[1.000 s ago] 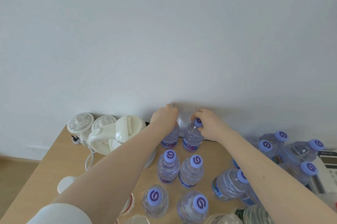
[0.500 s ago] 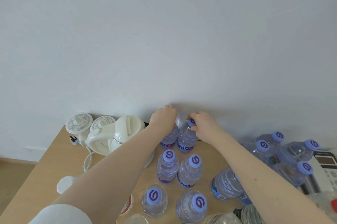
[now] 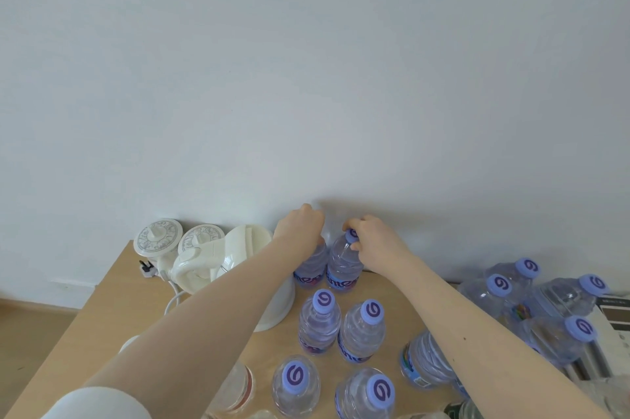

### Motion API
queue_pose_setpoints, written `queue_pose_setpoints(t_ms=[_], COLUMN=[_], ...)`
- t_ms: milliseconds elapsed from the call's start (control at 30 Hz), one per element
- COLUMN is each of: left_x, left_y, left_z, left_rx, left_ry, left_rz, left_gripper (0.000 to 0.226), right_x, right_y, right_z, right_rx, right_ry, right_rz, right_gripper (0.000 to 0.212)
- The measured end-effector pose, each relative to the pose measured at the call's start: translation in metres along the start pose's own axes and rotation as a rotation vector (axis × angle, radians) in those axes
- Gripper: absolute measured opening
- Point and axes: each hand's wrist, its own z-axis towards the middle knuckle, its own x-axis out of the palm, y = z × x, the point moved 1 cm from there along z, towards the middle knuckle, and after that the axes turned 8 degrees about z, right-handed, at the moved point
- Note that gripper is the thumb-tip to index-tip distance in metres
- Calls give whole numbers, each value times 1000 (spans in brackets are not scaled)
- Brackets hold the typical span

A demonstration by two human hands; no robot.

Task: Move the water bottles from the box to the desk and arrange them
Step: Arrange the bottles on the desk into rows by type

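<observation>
Clear water bottles with purple caps stand in pairs on the wooden desk (image 3: 102, 302). At the back by the wall, my left hand (image 3: 300, 226) grips the top of the back-left bottle (image 3: 312, 265), covering its cap. My right hand (image 3: 371, 241) pinches the cap of the back-right bottle (image 3: 342, 263), which touches its neighbour. In front of them stands a middle pair (image 3: 320, 323) (image 3: 363, 331), and nearest me a front pair (image 3: 296, 384) (image 3: 366, 396). The box is out of view.
A white kettle (image 3: 235, 258) on its base and two white lidded cups (image 3: 158, 236) stand at the left, with a plug and cord. Several more bottles (image 3: 504, 295) cluster at the right, one lying under my right forearm. A telephone (image 3: 610, 313) sits at the right edge.
My right hand has slid the back-right bottle leftward until it stands against the back-left bottle. My left hand has stayed on its bottle.
</observation>
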Motion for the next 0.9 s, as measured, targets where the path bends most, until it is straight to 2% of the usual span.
queue_pose_setpoints(t_ms=[233,467,633,900], left_x=[2,-22,-40,-51], left_y=[-2,-13,-35,-94], left_z=[-6,-22,-35,-49], left_rx=[6,114,193,357], left_ry=[-26,-175,-224,-223], left_rz=[-26,183,126,66], left_gripper=[27,29,23,36], right_x=[-6,-23,-37,-59], right_y=[3,-1,-8,-47], right_z=[-6,-33,-67,-132], right_rx=[8,65,130,268], right_ry=[-37,-128,-200,-251], right_rz=[2,-87,-125,-137], right_gripper=[41,33,33,34])
